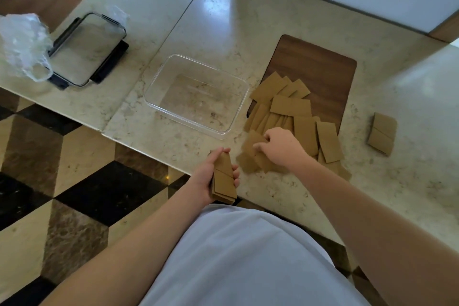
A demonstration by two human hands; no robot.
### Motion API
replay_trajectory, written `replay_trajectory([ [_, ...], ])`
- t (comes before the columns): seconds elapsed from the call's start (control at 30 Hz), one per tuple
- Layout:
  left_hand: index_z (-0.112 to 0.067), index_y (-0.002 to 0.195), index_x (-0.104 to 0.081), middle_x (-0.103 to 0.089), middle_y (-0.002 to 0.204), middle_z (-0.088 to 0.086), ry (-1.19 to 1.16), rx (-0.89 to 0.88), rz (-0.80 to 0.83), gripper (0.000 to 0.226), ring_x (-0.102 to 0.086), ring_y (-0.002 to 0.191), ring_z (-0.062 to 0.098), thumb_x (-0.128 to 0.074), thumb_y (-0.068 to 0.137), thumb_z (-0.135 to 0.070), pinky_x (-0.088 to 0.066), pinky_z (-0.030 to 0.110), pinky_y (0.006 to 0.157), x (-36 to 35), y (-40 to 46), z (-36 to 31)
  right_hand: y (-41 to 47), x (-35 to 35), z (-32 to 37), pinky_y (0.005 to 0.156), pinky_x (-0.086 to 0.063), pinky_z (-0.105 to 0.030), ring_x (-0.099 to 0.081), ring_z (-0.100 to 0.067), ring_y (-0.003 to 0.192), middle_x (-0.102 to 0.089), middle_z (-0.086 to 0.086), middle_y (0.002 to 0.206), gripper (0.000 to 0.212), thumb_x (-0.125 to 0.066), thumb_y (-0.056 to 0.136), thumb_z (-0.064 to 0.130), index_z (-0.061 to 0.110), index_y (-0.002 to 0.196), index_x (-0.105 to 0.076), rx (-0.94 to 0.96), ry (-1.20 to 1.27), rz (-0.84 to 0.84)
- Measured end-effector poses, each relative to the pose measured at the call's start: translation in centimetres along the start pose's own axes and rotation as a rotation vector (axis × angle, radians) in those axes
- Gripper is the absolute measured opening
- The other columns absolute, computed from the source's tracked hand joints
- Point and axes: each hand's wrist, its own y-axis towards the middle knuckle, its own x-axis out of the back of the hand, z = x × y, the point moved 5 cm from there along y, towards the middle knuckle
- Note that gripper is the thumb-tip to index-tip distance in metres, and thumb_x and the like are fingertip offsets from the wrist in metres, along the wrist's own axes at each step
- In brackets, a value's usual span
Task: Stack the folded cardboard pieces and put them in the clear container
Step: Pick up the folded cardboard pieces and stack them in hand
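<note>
Brown folded cardboard pieces (pixel 293 117) lay scattered on the marble desk (pixel 397 181) beside the empty clear plastic container (pixel 238 107) — left hand (pixel 211 176) clasped a small stack (pixel 223 179), right hand (pixel 280 146) pinched another piece. Loosely held, that stack might fan apart.

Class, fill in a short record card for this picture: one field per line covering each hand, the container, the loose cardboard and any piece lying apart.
left hand: holds a small cardboard stack
right hand: fingers on the loose cardboard pile
clear container: open, empty, left of the pile
lid: lying apart, far left
separate folded piece: alone, right of the pile
</note>
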Motion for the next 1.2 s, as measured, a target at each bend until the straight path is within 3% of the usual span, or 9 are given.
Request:
replay_trajectory([
  [0.1,-0.017,0.117,-0.07,-0.072,0.082,0.014,0.077,0.007,0.036,0.037,-0.068,0.067,0.025,-0.072,0.093,-0.046,-0.059,0.037,0.059,-1.1,0.7,0.2,-1.4,0.0,-0.9,0.061,-0.046,-0.029,-0.057,-0.019,0.07,-0.064,-0.015,0.08,0.037,-0.064,0.101,0.035,0.0,0.092,-0.073,-0.137,0.325,0.01],
  [0.2,-0.014,0.101,-0.085,-0.081,0.096,0.015,0.198,0.03,0.085,0.035,-0.078,0.074,0.029,-0.076,0.09,-0.046,-0.062,0.038,0.059,-2.1,1.2,0.6,-3.5,-3.1,-0.3,0.084,-0.06,-0.039,-0.07,-0.026,0.093,-0.074,-0.017,0.101,0.029,-0.062,0.102,0.033,0.009,0.104,-0.078,-0.18,0.534,0.118],
  [0.43,-0.018,0.122,-0.063,-0.077,0.088,0.02,0.063,0.023,0.006,0.021,-0.074,0.069,0.031,-0.054,0.103,-0.015,-0.064,0.045,0.067,-1.8,2.2,0.7,-4.4,-5.2,-2.4,0.052,-0.045,-0.026,-0.061,-0.011,0.057,-0.064,0.008,0.058,0.055,-0.061,0.088,0.069,0.02,0.065,-0.068,-0.152,0.073,0.026],
  [0.53,-0.019,0.118,-0.064,-0.067,0.078,0.014,-0.003,0.047,0.023,0.022,-0.065,0.062,0.026,-0.063,0.101,-0.034,-0.061,0.038,0.059,-1.9,1.9,0.8,-3.4,-3.7,-2.2,0.067,-0.051,-0.03,-0.062,-0.014,0.084,-0.065,0.005,0.093,0.051,-0.071,0.079,0.07,0.023,0.097,-0.066,-0.03,0.026,-0.041],
  [0.6,-0.019,0.11,-0.062,-0.061,0.075,0.011,-0.047,0.045,0.071,0.04,-0.06,0.06,0.021,-0.066,0.095,-0.055,-0.058,0.033,0.056,-2.2,1.6,0.7,-2.3,-2.9,-1.6,0.085,-0.051,-0.037,-0.054,-0.024,0.112,-0.057,-0.002,0.12,0.037,-0.07,0.093,0.04,0.023,0.124,-0.062,0.109,-0.125,-0.087],
  [0.77,-0.021,0.112,-0.063,-0.063,0.081,0.011,-0.089,0.012,0.174,0.059,-0.062,0.066,0.02,-0.061,0.086,-0.074,-0.058,0.032,0.057,-2.7,0.7,-0.1,0.4,-2.8,0.4,0.107,-0.039,-0.051,-0.035,-0.035,0.135,-0.041,-0.009,0.15,0.056,-0.073,0.089,0.02,0.026,0.141,-0.053,0.295,-0.712,-0.084],
  [0.97,-0.021,0.123,-0.061,-0.064,0.085,0.012,-0.038,0.018,0.172,0.055,-0.062,0.069,0.022,-0.067,0.09,-0.064,-0.058,0.034,0.06,-1.4,0.3,0.2,2.0,-2.2,2.0,0.103,-0.035,-0.049,-0.041,-0.03,0.122,-0.049,-0.005,0.125,0.05,-0.078,0.084,0.036,0.022,0.127,-0.056,0.368,-0.77,-0.015],
  [1.1,-0.021,0.122,-0.065,-0.065,0.083,0.013,-0.007,0.031,0.153,0.054,-0.063,0.068,0.024,-0.073,0.087,-0.061,-0.058,0.037,0.063,-1.3,0.7,0.5,1.2,-0.2,0.7,0.09,-0.042,-0.043,-0.06,-0.025,0.1,-0.063,0.003,0.096,0.014,-0.069,0.094,0.029,0.023,0.101,-0.058,0.296,-0.438,0.062],
  [1.2,-0.02,0.123,-0.064,-0.065,0.082,0.013,0.032,0.031,0.127,0.056,-0.063,0.068,0.025,-0.074,0.086,-0.061,-0.058,0.037,0.063,-1.6,1.2,0.7,0.4,2.6,-1.6,0.066,-0.046,-0.035,-0.061,-0.025,0.081,-0.062,0.002,0.082,0.011,-0.066,0.098,0.019,0.017,0.089,-0.059,0.209,-0.179,-0.059],
])
